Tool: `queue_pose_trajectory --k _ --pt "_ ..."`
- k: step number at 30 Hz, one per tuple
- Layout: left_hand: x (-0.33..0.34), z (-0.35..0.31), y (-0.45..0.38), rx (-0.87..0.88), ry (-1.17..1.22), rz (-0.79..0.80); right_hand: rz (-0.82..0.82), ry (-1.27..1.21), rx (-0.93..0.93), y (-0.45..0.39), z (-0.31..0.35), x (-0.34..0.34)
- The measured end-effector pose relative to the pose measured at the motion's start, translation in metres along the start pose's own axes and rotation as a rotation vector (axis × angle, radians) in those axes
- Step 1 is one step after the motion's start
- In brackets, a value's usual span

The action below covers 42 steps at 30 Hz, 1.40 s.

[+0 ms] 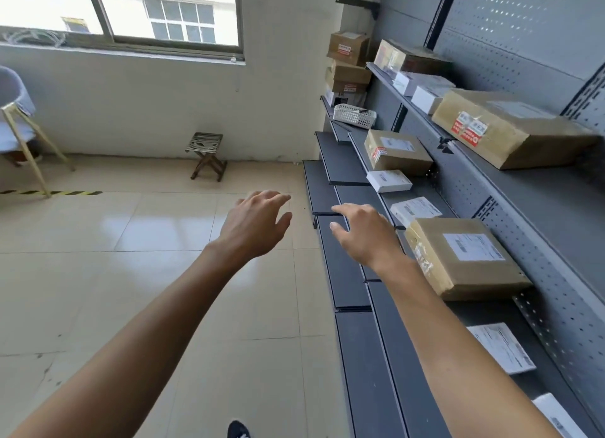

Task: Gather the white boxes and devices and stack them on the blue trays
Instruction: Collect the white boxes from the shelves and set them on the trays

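Where the grey shelving [484, 188] runs along the right wall, a small white box [389, 181] lies flat on the middle shelf, just in front of a brown carton [397, 154] and touching nothing else. Nearer the camera on the same shelf lies a flat white packet [415, 210] with a printed label, close against a larger brown carton [465, 257] that also bears a label. Further forward lie a white labelled parcel [502, 347] and, at the bottom edge, another white box [556, 416], partly cut off. On the upper shelf two white boxes [422, 92] sit between a dark carton [409, 59] and a big taped brown carton [510, 131]. A white mesh basket [355, 115] stands at the far end, below a stack of brown cartons [348, 64].

Both bare arms reach forward. The right hand [363, 233] hangs over the dark lower shelf edge [343, 267], fingers loosely spread, holding nothing, near the flat white packet but not touching it. The left hand [258, 226] hovers over the tiled floor [98, 274], fingers relaxed and empty. No blue tray can be made out.

Beyond the hands a small folding stool [207, 156] stands by the wall under the window [137, 12]. A pale chair [19, 116] stands at the left, with a strip of black-and-yellow tape [52, 192] on the floor beside it. A dark shoe tip [238, 430] shows at the bottom.
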<state>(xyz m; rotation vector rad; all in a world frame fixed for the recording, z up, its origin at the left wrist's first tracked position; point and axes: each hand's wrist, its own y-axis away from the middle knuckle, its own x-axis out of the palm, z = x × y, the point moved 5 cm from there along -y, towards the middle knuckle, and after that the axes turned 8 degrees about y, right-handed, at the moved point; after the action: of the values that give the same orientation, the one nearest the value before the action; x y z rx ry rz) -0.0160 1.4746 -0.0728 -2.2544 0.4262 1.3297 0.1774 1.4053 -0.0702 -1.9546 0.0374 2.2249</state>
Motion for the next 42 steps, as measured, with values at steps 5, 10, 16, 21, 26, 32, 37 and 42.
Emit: queue_pose_trajectory --k 5,10,16,21,26,32,37,42 --pt "-0.003 0.041 -0.069 0.046 0.003 0.027 -0.003 0.001 0.058 -0.066 0.012 0.008" --pt "0.004 0.069 -0.112 0.066 0.033 0.049 0.02 -0.013 0.096 -0.114 0.012 0.017" --pt "0.024 0.105 -0.171 0.058 0.046 0.069 0.015 -0.039 0.114 -0.181 0.003 0.037" --pt "0.046 0.124 -0.244 0.063 0.008 0.121 0.005 -0.1 0.136 -0.254 -0.02 0.055" --pt "0.052 0.133 -0.326 0.064 -0.035 0.123 -0.026 -0.148 0.147 -0.334 -0.048 0.059" --pt "0.067 0.134 -0.406 0.075 -0.009 0.102 -0.085 -0.181 0.161 -0.4 -0.08 0.041" --pt "0.081 0.1 -0.477 0.18 0.054 0.091 -0.186 -0.105 0.192 -0.427 -0.12 0.005" --pt "0.095 0.048 -0.549 0.352 0.149 0.091 -0.37 -0.049 0.258 -0.446 -0.159 -0.033"
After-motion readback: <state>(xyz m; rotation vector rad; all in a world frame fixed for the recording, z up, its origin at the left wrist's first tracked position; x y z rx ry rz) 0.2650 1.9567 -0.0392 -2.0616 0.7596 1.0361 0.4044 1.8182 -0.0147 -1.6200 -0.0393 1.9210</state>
